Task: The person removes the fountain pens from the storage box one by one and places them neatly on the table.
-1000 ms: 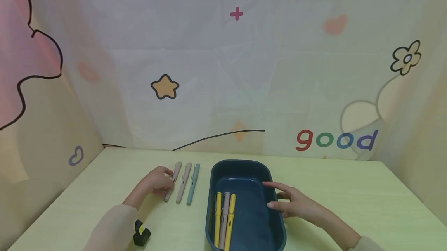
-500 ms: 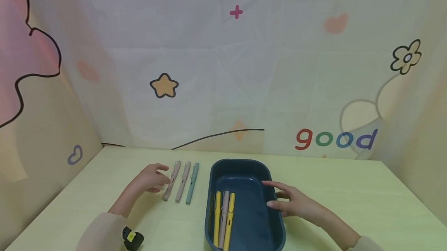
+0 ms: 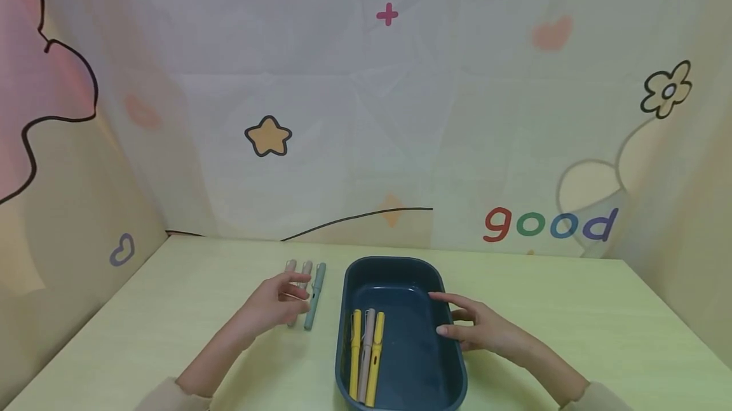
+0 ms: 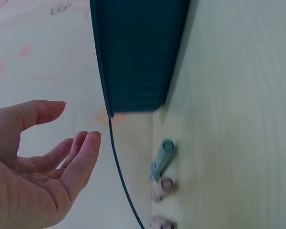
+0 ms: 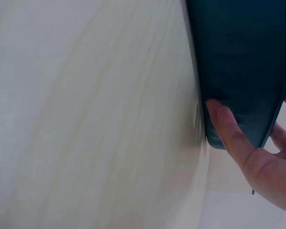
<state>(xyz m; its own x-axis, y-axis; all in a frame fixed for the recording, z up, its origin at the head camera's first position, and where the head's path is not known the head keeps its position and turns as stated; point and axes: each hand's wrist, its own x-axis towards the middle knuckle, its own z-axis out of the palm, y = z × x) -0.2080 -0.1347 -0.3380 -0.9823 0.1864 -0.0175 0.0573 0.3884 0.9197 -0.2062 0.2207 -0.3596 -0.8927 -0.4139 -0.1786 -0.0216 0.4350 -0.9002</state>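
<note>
My left hand (image 3: pixel 274 303) hovers over three capped pens lying side by side on the table; its loosely bent fingers hold nothing, and the left wrist view shows a gap between thumb and fingers. The teal pen (image 3: pixel 319 279) is nearest the bin, and the two pinkish-grey pens are partly hidden behind the hand. A dark blue rectangular bin (image 3: pixel 414 360) stands to the right. Inside it, along its left side, lie two yellow pens and a grey-mauve pen (image 3: pixel 368 341). My right hand (image 3: pixel 486 331) grips the bin's right wall, with some fingers outside (image 5: pixel 231 131) and others over the rim.
The pale wooden table (image 3: pixel 572 316) spreads to both sides of the bin. Behind it hangs a printed cloth backdrop (image 3: pixel 320 80), with side cloths at left and right.
My left hand first draws back leftward from the pens, then moves right over them, hiding the pinkish-grey ones. The right hand stays at the bin wall. The pens in the bin stay put.
</note>
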